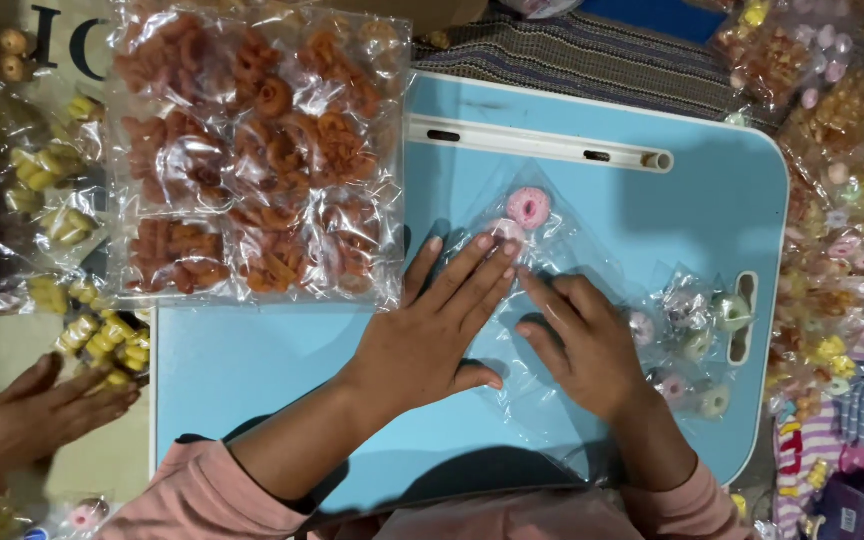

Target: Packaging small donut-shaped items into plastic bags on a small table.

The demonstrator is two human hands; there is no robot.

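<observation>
While both hands press flat on it, a clear plastic bag (pixel 552 290) lies spread on the blue tray table (pixel 282 360), directly under the palms and fingers. The left hand (pixel 432 330) lies open, fingers apart and extended, fingertips resting on the bag's upper part. The right hand (pixel 582 345) sits just beside it, touching the bag, fingers loosely bent and slightly apart; neither hand grips anything.

Just beyond the left hand's fingertips, inside the bag, sits a pink ring-shaped sweet (pixel 528 207), with a paler pink piece (pixel 508 232) touching the fingertips. To the outer side of the right hand lies a cluster of small clear packets with pale green and pink rings (pixel 702 330), some resting over the tray's slot handle (pixel 745 318). Past the fingertips, further up the tray, a white grooved strip (pixel 537 142) runs across.

Beyond and to the outer side of the left hand, a sheet of joined packets of orange-red curled snacks (pixel 252 160) overlaps the tray's far corner. Further out on that side lie packets of yellow snacks (pixel 72 240). Another person's hand (pixel 42 410) rests there, near the yellow packets, well apart from the left hand. Far to the right hand's outer side, heaps of mixed pastel sweets in packets (pixel 842 200) line the tray's edge. Pink sleeves (pixel 202 495) cover both forearms near the bottom edge.
</observation>
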